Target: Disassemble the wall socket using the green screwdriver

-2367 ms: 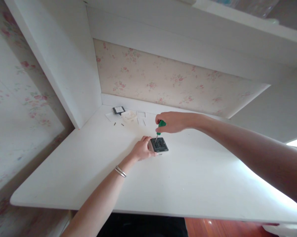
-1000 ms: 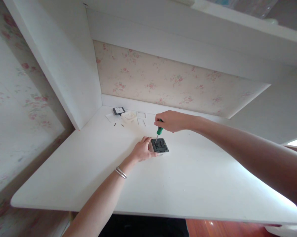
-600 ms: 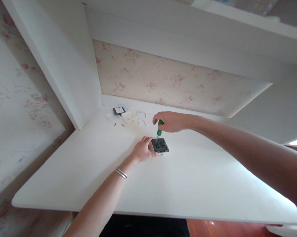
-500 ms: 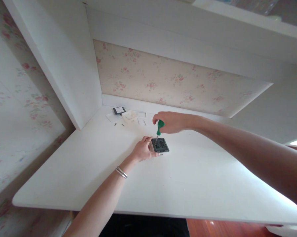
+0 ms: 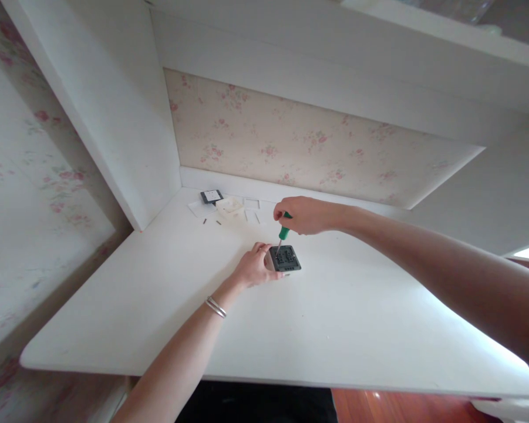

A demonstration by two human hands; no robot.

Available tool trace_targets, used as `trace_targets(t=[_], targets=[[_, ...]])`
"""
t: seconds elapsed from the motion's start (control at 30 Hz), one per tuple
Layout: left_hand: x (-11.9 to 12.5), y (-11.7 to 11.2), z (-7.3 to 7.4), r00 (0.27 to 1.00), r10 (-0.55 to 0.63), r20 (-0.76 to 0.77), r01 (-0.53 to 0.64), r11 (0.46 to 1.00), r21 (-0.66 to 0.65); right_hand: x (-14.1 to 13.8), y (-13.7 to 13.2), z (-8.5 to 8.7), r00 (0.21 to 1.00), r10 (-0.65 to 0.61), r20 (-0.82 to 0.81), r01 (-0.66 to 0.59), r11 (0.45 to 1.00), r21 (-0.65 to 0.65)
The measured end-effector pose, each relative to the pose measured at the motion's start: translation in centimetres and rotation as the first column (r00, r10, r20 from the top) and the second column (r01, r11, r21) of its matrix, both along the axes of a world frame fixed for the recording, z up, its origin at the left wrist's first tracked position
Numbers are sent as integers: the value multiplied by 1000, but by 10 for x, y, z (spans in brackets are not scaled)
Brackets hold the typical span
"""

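My right hand (image 5: 303,215) is closed round the green handle of a screwdriver (image 5: 284,233). The shaft slants down, and its tip meets the left part of a dark, square wall socket (image 5: 287,258) seated on a pale box. From the left, my left hand (image 5: 256,267) grips that socket and its box, fingers at the far side and thumb along the near side. The box rests on the white desk (image 5: 352,317). Whether the tip sits in a screw is too small to tell.
At the back left lie a dark square piece with a white face (image 5: 212,196), a cream box (image 5: 229,207), a thin white frame (image 5: 251,203), narrow strips and two small dark screws (image 5: 205,221). A white side panel (image 5: 114,117) and an overhead shelf enclose the desk.
My right hand has turned a little on the screwdriver handle, covering more of its top. The left hand and the socket stay in place.
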State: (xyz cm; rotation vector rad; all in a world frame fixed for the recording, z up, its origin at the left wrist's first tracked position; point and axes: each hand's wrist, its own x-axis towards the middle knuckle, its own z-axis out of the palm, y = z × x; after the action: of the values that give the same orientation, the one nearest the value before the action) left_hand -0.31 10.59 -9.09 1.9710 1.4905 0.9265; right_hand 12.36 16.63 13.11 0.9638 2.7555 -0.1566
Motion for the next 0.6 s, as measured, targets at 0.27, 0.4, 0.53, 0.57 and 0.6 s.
trace_targets(t=[0.27, 0.4, 0.53, 0.57, 0.6], targets=[[0, -1, 3, 1000, 10, -14, -10, 1000, -17, -1, 1, -1, 999, -52, 17, 52, 999, 10], [2, -2, 3, 1000, 20, 7, -20, 1000, -18, -1, 0, -1, 997, 69, -24, -69, 998, 6], [2, -2, 4, 999, 30, 17, -29, 999, -30, -2, -2, 1, 999, -41, 28, 40, 999, 23], [2, -2, 4, 999, 30, 17, -30, 999, -33, -2, -2, 1, 999, -43, 28, 42, 999, 17], [2, -2, 5, 999, 30, 15, -29, 999, -35, -1, -1, 1, 1000, -21, 18, 21, 1000, 9]])
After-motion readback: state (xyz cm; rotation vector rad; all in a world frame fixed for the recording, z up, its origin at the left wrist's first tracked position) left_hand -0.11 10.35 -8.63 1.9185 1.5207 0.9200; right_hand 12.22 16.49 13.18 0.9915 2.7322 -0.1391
